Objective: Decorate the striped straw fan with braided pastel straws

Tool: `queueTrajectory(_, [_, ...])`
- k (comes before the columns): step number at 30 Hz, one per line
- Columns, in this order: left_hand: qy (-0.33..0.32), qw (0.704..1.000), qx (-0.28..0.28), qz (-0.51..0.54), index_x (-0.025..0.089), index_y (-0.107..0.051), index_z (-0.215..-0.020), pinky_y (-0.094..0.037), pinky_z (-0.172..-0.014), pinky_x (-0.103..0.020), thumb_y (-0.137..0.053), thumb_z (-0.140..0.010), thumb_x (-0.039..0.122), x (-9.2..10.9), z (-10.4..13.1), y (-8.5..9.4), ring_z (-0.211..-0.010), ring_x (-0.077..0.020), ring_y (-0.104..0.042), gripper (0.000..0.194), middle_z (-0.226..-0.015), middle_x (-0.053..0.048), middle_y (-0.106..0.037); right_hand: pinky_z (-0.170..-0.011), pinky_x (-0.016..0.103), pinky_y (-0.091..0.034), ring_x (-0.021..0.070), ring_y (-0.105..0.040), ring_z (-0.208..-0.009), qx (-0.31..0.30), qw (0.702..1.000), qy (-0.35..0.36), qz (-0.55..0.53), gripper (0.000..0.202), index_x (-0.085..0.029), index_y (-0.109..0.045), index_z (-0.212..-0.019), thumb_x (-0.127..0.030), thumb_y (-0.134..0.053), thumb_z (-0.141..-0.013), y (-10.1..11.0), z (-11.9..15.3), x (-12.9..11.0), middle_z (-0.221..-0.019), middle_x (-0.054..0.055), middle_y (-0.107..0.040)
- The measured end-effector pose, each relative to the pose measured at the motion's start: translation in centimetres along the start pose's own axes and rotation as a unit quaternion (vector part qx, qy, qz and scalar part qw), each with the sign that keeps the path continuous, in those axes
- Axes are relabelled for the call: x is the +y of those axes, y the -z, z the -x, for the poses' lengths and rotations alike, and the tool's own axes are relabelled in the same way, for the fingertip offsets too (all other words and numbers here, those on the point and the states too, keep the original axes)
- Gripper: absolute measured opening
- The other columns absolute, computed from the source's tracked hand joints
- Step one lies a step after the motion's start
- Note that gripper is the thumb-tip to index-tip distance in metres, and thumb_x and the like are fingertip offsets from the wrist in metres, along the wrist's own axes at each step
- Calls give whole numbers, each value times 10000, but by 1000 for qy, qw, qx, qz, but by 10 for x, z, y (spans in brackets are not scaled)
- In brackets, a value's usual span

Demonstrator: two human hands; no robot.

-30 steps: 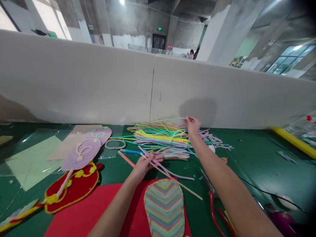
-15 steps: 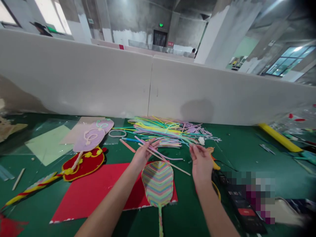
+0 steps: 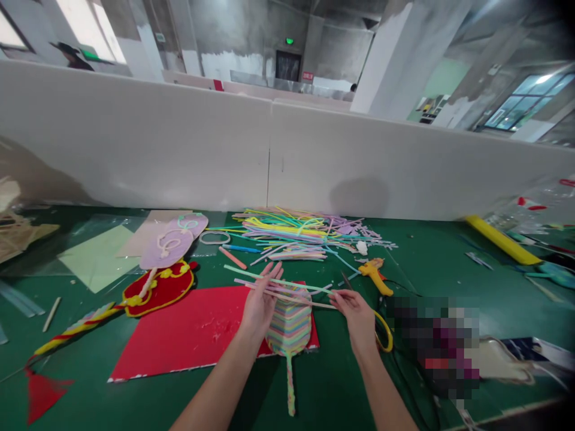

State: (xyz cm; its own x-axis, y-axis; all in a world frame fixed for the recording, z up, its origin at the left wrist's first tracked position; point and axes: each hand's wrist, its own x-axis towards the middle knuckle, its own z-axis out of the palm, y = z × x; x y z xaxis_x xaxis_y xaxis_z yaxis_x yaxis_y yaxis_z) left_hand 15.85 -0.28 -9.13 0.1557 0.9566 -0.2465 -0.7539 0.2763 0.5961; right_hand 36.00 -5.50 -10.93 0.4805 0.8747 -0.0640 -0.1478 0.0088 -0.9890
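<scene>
Several pastel strips (image 3: 287, 290), green, purple and pink, stretch between my two hands above a striped fan (image 3: 291, 326). My left hand (image 3: 262, 299) is closed round them near their left part, palm partly up. The right ends are pinched in the fingers of my right hand (image 3: 354, 311). Under the fan lies a red sheet (image 3: 184, 329), and the fan's handle points toward me. Behind my hands a pile of coloured strips (image 3: 296, 230) lies on the green table.
Yellow-handled scissors (image 3: 384, 332) and a yellow glue gun (image 3: 377, 276) are right of my right hand. At the left lie a purple fan (image 3: 166, 248) and a red fan (image 3: 157, 293). A yellow bar (image 3: 503, 240) is at the right; a white partition (image 3: 179, 143) stands behind.
My right hand has moved down and left and now holds the strip ends. A green strip has joined the bundle in my left hand. The view has shifted slightly.
</scene>
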Motion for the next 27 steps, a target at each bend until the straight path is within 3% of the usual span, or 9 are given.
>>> queueTrajectory(2, [-13, 1000, -10, -3, 173, -522, -1138, -311, -1029, -354, -502, -813, 242, 0, -1, 2, -1222, -208, -401, 332, -1298, -95, -478, -699, 388, -544, 220, -649, -774, -25, 998, 15, 64, 264, -151, -599, -806, -363, -666, -663, 5, 0, -1, -801, 78, -668])
queueTrajectory(4, [-23, 999, -24, -8, 167, -529, -1127, -312, -1029, -368, -501, -818, 252, -1, -1, 2, -1225, -215, -397, 322, -1293, -103, -482, -685, 410, -529, 241, -624, -826, -12, 979, 85, 184, 261, -164, -613, -855, -388, -597, -722, 4, 2, -6, -887, 105, -651])
queueTrajectory(7, [-29, 999, -36, -17, 171, -524, -1139, -301, -1035, -372, -512, -813, 266, -2, 0, -2, -1217, -218, -407, 341, -1278, -110, -497, -834, 454, -444, 248, -552, -965, 20, 898, 251, 359, 238, -197, -631, -916, -356, -495, -803, -10, 13, -16, -1028, 109, -610])
queueTrajectory(9, [-23, 999, -40, -15, 174, -524, -1140, -295, -1040, -373, -521, -807, 283, -3, 3, -8, -1208, -221, -419, 350, -1275, -110, -500, -917, 456, -380, 224, -537, -995, -36, 855, 319, 408, 245, -220, -605, -1003, -310, -444, -843, -26, 20, -23, -1036, 86, -614])
queueTrajectory(12, [-4, 999, -48, -3, 179, -528, -1134, -292, -1043, -372, -522, -807, 291, -4, 7, -17, -1208, -226, -418, 346, -1273, -102, -504, -1005, 452, -294, 200, -535, -1027, -177, 804, 362, 438, 325, -233, -505, -1169, -298, -430, -860, -48, 26, -26, -1081, 65, -610])
queueTrajectory(15, [-2, 999, -53, 8, 179, -531, -1130, -299, -1040, -354, -497, -824, 287, 0, 11, -20, -1212, -216, -415, 326, -1264, -96, -514, -940, 392, -378, 192, -572, -974, -240, 784, 359, 446, 306, -219, -536, -1137, -287, -375, -886, -57, 25, -24, -1038, 64, -635])
queueTrajectory(19, [-17, 999, -50, -11, 176, -506, -1158, -321, -1021, -354, -464, -845, 303, 9, 15, -14, -1201, -216, -428, 341, -1248, -108, -527, -708, 274, -476, 179, -614, -893, -273, 799, 283, 454, 299, -256, -579, -1076, -286, -340, -898, -50, 19, -27, -1006, 37, -646])
queueTrajectory(24, [-96, 994, 22, -43, 237, -466, -1192, -374, -966, -367, -453, -846, 342, 25, 16, 5, -1192, -218, -440, 362, -1272, -88, -507, -743, 276, -462, 180, -608, -920, -325, 798, 222, 457, 273, -305, -589, -1049, -357, -376, -885, -36, 14, -37, -1027, -7, -648])
queueTrajectory(27, [-106, 990, 42, -84, 242, -512, -1138, -395, -930, -318, -489, -824, 353, 32, 15, 15, -1198, -207, -433, 334, -1288, -74, -493, -743, 287, -458, 187, -606, -922, -329, 793, 211, 468, 276, -306, -591, -1049, -365, -377, -884, -32, 12, -39, -1024, -9, -651])
